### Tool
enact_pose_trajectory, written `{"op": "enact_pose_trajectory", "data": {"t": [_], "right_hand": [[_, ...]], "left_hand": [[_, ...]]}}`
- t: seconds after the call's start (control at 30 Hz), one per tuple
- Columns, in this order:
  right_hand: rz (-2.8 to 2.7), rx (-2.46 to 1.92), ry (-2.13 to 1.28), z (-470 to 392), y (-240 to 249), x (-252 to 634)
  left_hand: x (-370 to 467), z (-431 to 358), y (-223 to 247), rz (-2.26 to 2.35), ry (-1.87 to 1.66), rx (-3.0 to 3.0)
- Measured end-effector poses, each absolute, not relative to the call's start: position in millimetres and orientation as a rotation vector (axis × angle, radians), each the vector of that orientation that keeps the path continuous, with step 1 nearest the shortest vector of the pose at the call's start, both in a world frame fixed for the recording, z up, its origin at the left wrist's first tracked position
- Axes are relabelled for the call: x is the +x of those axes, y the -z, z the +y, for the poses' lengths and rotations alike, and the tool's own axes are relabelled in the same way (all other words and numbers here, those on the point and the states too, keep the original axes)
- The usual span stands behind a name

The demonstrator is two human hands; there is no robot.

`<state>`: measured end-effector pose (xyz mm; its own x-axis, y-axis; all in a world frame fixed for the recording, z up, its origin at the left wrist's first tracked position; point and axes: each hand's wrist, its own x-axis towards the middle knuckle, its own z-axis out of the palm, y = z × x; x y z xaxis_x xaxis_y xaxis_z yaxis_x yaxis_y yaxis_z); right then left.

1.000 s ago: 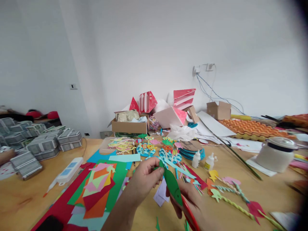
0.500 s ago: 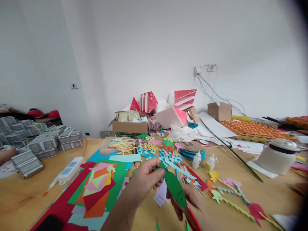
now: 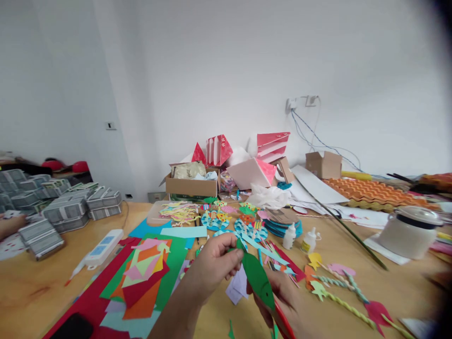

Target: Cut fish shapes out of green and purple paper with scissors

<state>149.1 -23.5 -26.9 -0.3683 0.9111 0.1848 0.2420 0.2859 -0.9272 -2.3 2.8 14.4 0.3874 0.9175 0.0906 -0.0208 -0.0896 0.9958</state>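
Observation:
A green paper fish (image 3: 257,278) with a small drawn eye and mouth is held up in front of me. My left hand (image 3: 221,259) pinches its narrow upper end between thumb and fingers. Behind its lower end, my right hand (image 3: 282,296) is closed around red-handled scissors (image 3: 283,321); the blades are hidden by the fish and the fingers. Small green paper scraps (image 3: 231,329) lie on the table below. Purple paper pieces (image 3: 237,286) lie just beyond, between the hands.
Coloured paper sheets (image 3: 148,268) are piled on the left, near a white glue gun (image 3: 104,249). Glue bottles (image 3: 289,236), braided cords with paper shapes (image 3: 348,307) and a lidded white pot (image 3: 406,235) stand or lie right. Card boxes (image 3: 192,186) line the back. Another person's hand (image 3: 12,225) shows far left.
The view has shifted very slightly. Both hands keep their hold, and the green fish stays in nearly the same place.

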Motion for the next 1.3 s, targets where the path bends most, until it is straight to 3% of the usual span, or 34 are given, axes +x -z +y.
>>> {"op": "enact_pose_trajectory", "data": {"t": [0.47, 1.07, 1.3], "right_hand": [[-1.818, -1.086, -0.862, -27, 21, 144], [-1.787, -1.053, -1.003, -27, 12, 142], [-1.78, -1.051, -0.975, -23, 30, 146]], "left_hand": [[0, 3, -10, 0.806, -1.001, 1.35], [3, 2, -12, 0.851, -1.052, 1.304], [3, 0, -13, 0.867, -1.01, 1.348]]}}
